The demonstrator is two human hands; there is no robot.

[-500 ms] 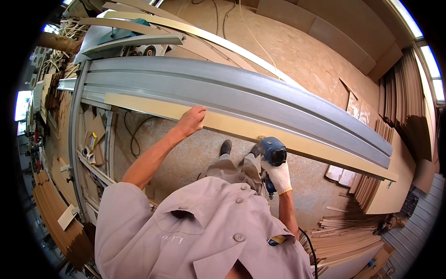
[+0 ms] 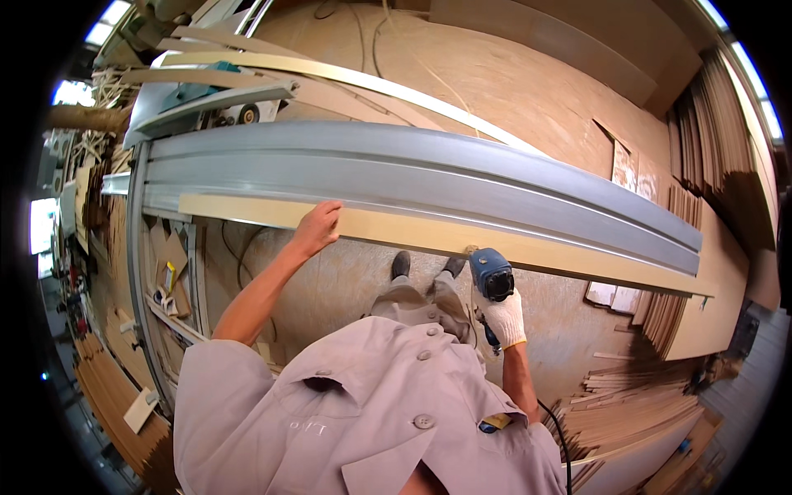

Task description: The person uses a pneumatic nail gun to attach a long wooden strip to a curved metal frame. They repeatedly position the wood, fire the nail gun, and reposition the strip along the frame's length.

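My bare left hand (image 2: 318, 228) is closed over the near edge of a long, narrow pale board (image 2: 404, 232), fingers curled at its face. The board lies lengthwise along the near side of a grey metal beam (image 2: 396, 179) with grooves. In a white knit glove, my right hand (image 2: 501, 318) grips a blue corded power tool (image 2: 492, 275), drill-like in shape with a black end cap. The tool's head is against or just beside the board's near edge, where a small patch of dust or chips shows. Its working tip is hidden.
A dark cord (image 2: 564, 437) runs down past my right side. Stacks of thin boards (image 2: 639, 408) stand at the right. Long strips (image 2: 355, 73) and a teal machine (image 2: 198, 85) lie beyond the beam at the far left. Offcuts and a metal frame (image 2: 139, 272) are on the left.
The whole view has tilted slightly. My left hand has shifted a little to the left along the board. My right hand still holds the power tool at nearly the same place.
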